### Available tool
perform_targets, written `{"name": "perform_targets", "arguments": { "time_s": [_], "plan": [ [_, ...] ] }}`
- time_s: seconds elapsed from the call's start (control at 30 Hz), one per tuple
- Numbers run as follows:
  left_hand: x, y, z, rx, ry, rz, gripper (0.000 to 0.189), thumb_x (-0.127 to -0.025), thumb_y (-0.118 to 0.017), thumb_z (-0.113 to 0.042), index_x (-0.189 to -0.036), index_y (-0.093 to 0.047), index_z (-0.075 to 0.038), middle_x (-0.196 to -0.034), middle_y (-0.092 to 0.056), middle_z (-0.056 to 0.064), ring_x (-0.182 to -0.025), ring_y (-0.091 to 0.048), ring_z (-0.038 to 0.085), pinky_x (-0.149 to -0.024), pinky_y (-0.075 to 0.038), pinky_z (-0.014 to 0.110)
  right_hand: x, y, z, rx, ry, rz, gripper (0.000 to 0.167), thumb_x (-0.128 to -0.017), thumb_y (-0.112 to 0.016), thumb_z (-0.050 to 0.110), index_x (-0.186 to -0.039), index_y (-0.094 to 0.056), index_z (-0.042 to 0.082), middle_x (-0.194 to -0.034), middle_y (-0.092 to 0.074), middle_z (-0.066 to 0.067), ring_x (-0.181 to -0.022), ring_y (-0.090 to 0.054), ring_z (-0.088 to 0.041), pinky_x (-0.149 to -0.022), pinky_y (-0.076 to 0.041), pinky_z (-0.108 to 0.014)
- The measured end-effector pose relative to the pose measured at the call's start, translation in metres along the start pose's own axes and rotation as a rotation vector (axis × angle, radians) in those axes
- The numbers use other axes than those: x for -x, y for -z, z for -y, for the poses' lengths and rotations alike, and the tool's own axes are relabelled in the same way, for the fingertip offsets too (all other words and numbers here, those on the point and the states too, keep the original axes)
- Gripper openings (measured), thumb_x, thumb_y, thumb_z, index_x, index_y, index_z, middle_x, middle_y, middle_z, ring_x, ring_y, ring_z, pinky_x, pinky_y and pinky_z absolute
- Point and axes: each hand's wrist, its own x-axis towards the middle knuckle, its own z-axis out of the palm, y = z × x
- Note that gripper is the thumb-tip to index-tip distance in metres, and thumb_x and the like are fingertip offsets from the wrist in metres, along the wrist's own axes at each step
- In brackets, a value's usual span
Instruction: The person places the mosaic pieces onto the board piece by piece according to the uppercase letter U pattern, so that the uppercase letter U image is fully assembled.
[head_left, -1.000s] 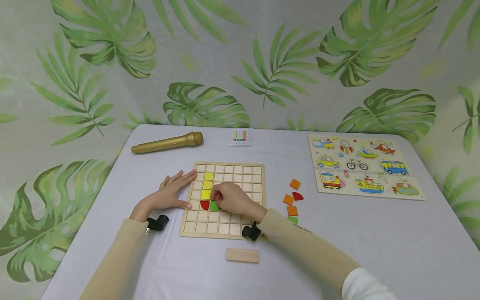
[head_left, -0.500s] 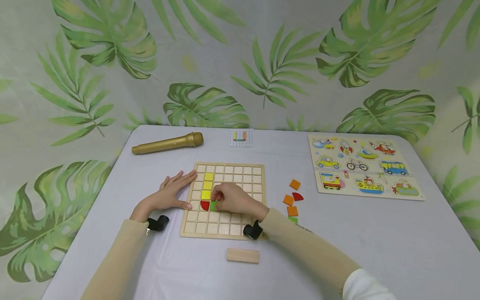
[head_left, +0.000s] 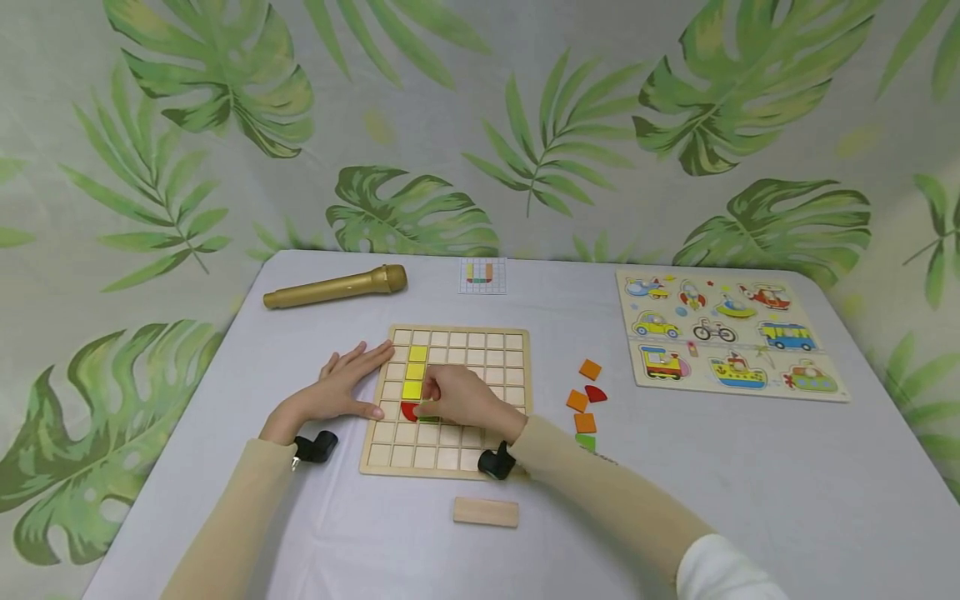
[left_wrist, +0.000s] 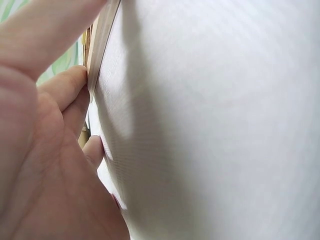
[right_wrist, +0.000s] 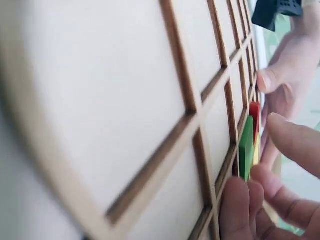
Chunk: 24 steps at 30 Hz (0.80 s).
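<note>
A wooden grid board (head_left: 520, 358) lies in the middle of the table. My left hand (head_left: 336, 389) rests along its left edge, fingers spread and thumb near the rim. On the grid, three yellow square tiles (head_left: 417, 354) form a column above a red quarter-round tile (head_left: 408, 411). My right hand (head_left: 471, 397) is bent over the cell right of the red piece, thumb and index finger about a green square tile (right_wrist: 246, 147). That tile stands proud of the grid in the right wrist view, and the hand mostly covers it in the head view.
Several orange squares (head_left: 590, 369), a red piece (head_left: 596, 393) and a green piece (head_left: 586, 442) lie right of the board. Beyond it are a pattern card (head_left: 482, 276) and gold microphone (head_left: 335, 287). A vehicle puzzle (head_left: 731, 333) is far right, a wooden block (head_left: 486, 512) in front.
My right thumb has shifted left to the edge of the red tile, covering more of the green one. My left hand and the other pieces have stayed put.
</note>
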Motion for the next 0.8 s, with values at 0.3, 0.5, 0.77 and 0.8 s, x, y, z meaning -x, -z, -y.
{"name": "perform_targets", "arguments": {
  "time_s": [0.3, 0.5, 0.77, 0.8],
  "plan": [
    [-0.001, 0.0, 0.001, -0.005, 0.005, 0.005, 0.103, -0.076, -0.076, -0.048, -0.154, -0.019, -0.014, -0.16, -0.011, 0.006, -0.144, 0.002, 0.036, -0.106, 0.009, 0.062, -0.003, -0.002, 0.002, 0.044, -0.062, -0.011, 0.025, -0.083, -0.076, 0.027, -0.077, -0.057, 0.012, -0.065, -0.053, 0.006, -0.056, -0.045, -0.008, -0.053, -0.036, -0.02],
    [-0.001, 0.0, -0.001, -0.006, 0.012, 0.007, 0.104, -0.076, -0.076, -0.048, -0.154, -0.018, -0.013, -0.16, -0.011, 0.007, -0.144, 0.003, 0.037, -0.106, 0.009, 0.062, 0.003, 0.014, -0.01, -0.252, -0.042, 0.042, 0.013, -0.089, -0.069, 0.017, -0.086, -0.06, 0.007, -0.071, -0.056, 0.0, -0.055, -0.055, -0.017, -0.052, -0.045, -0.022],
    [-0.001, 0.0, -0.001, -0.003, 0.01, 0.004, 0.104, -0.075, -0.077, -0.047, -0.154, -0.019, -0.013, -0.16, -0.011, 0.007, -0.144, 0.002, 0.037, -0.106, 0.009, 0.062, 0.024, 0.04, -0.04, -0.416, 0.018, 0.074, 0.008, -0.091, -0.065, 0.012, -0.092, -0.063, 0.004, -0.077, -0.058, -0.003, -0.062, -0.058, -0.023, -0.058, -0.053, -0.031],
    [-0.001, 0.001, -0.001, -0.004, 0.009, 0.004, 0.104, -0.075, -0.077, -0.047, -0.154, -0.019, -0.013, -0.16, -0.011, 0.007, -0.144, 0.002, 0.037, -0.106, 0.01, 0.061, 0.027, 0.042, -0.044, -0.431, 0.018, 0.075, 0.007, -0.091, -0.065, 0.011, -0.092, -0.063, 0.004, -0.077, -0.058, -0.004, -0.062, -0.058, -0.021, -0.058, -0.053, -0.031]
  ]
}}
